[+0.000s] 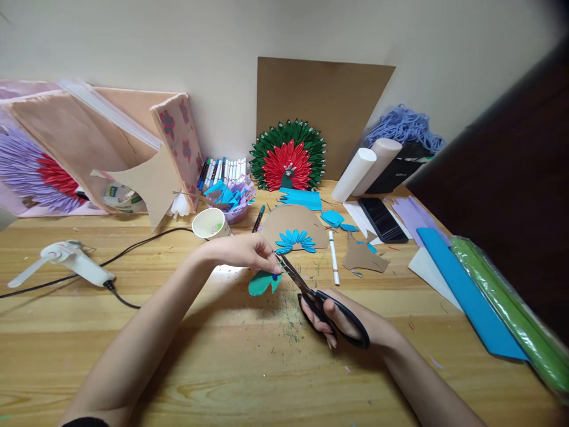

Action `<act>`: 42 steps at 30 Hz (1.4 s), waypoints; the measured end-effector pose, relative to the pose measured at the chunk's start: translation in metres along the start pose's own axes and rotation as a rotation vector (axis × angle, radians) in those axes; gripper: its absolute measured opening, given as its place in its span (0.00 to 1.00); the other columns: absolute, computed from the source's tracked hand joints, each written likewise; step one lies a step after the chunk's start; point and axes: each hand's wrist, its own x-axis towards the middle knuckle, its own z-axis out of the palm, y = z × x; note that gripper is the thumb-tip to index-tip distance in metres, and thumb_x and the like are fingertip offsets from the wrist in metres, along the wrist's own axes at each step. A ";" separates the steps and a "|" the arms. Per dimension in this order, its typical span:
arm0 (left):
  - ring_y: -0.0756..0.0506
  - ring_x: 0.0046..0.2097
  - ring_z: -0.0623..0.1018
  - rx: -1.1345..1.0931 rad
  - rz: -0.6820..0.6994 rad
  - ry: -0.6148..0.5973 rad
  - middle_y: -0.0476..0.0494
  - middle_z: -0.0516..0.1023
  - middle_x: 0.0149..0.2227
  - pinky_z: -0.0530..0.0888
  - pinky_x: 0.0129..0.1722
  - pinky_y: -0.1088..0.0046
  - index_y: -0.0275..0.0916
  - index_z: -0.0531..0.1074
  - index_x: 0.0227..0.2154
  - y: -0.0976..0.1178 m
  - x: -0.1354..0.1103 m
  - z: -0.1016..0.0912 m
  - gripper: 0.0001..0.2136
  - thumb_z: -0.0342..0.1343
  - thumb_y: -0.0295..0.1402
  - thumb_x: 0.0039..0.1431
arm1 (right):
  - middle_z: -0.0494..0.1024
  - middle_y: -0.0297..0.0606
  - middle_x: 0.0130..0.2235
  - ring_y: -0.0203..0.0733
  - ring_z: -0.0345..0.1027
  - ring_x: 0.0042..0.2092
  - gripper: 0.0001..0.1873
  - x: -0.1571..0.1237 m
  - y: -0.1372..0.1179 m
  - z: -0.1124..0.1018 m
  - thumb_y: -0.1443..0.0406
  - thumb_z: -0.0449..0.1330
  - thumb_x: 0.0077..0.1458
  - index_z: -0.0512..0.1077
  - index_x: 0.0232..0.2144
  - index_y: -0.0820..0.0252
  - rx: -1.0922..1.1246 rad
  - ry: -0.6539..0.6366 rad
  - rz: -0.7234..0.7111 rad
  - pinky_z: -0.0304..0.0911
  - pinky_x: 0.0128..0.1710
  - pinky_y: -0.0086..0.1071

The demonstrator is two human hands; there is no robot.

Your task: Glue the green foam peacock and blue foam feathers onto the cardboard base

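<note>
Gripping the black scissors (306, 289), the right hand (334, 310) has its fingers wrapped round the handles, blades pointing far and left; I can't tell how wide they stand. Just left, the left hand (253, 252) pinches a small green cutout (261, 284) above the table (213, 367), thumb closed on finger. With steel so near the fingertips, a slip could nick skin or spoil the shape. Farther off, a wrist knock might tip the white cup (226, 229) or scatter the blue petals (296, 240).
</note>
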 end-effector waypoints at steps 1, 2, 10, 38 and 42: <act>0.50 0.28 0.72 0.002 -0.003 -0.004 0.48 0.75 0.24 0.66 0.30 0.77 0.38 0.77 0.30 0.000 0.000 0.000 0.12 0.55 0.41 0.52 | 0.57 0.28 0.21 0.29 0.53 0.18 0.37 0.000 -0.001 0.000 0.32 0.39 0.42 0.58 0.24 0.60 -0.008 -0.003 0.001 0.54 0.17 0.26; 0.50 0.29 0.72 0.003 -0.009 -0.004 0.48 0.75 0.24 0.66 0.30 0.77 0.38 0.77 0.29 -0.001 0.000 0.000 0.12 0.56 0.41 0.52 | 0.57 0.28 0.21 0.29 0.53 0.18 0.37 0.001 -0.001 0.000 0.32 0.39 0.42 0.58 0.24 0.60 -0.016 -0.004 0.001 0.54 0.17 0.26; 0.50 0.28 0.71 0.045 0.014 0.030 0.48 0.74 0.24 0.65 0.28 0.78 0.38 0.77 0.26 -0.003 0.000 0.000 0.11 0.56 0.41 0.51 | 0.55 0.26 0.20 0.27 0.50 0.17 0.35 0.003 -0.002 0.001 0.33 0.42 0.42 0.56 0.23 0.59 -0.017 0.013 -0.010 0.54 0.16 0.25; 0.52 0.27 0.70 0.060 0.015 -0.017 0.50 0.73 0.24 0.66 0.29 0.78 0.36 0.75 0.25 -0.005 -0.001 -0.004 0.11 0.55 0.39 0.52 | 0.57 0.25 0.20 0.27 0.51 0.18 0.34 0.007 0.018 0.004 0.34 0.47 0.41 0.58 0.27 0.59 0.111 0.085 0.040 0.57 0.16 0.23; 0.52 0.25 0.69 0.056 -0.016 0.095 0.50 0.72 0.22 0.64 0.26 0.78 0.35 0.75 0.28 -0.002 -0.001 -0.002 0.13 0.55 0.41 0.51 | 0.58 0.26 0.21 0.29 0.54 0.20 0.39 0.005 0.013 0.005 0.31 0.40 0.37 0.57 0.29 0.59 0.140 0.066 -0.006 0.58 0.20 0.26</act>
